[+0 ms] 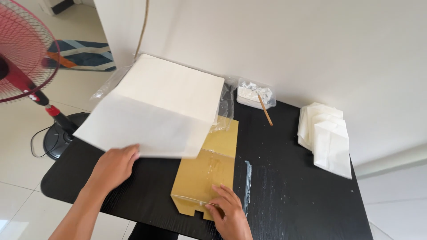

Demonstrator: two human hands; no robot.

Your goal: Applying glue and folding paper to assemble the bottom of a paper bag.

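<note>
My left hand (114, 165) grips the near edge of a thin white paper sheet (142, 124) and lifts it off a stack of white paper (175, 86) that lies in clear plastic wrap at the back of the black table (289, 186). My right hand (227, 209) presses flat on the near end of a tan cardboard template (207, 171), which lies lengthwise in the middle of the table. The lifted sheet hangs partly over the far end of the cardboard.
A pile of folded white paper bags (327, 138) sits at the right. A small white tub of paste with a wooden stick (265, 110) stands at the back against the wall. Smears of paste (247, 178) mark the table. A red standing fan (24, 58) is at the left.
</note>
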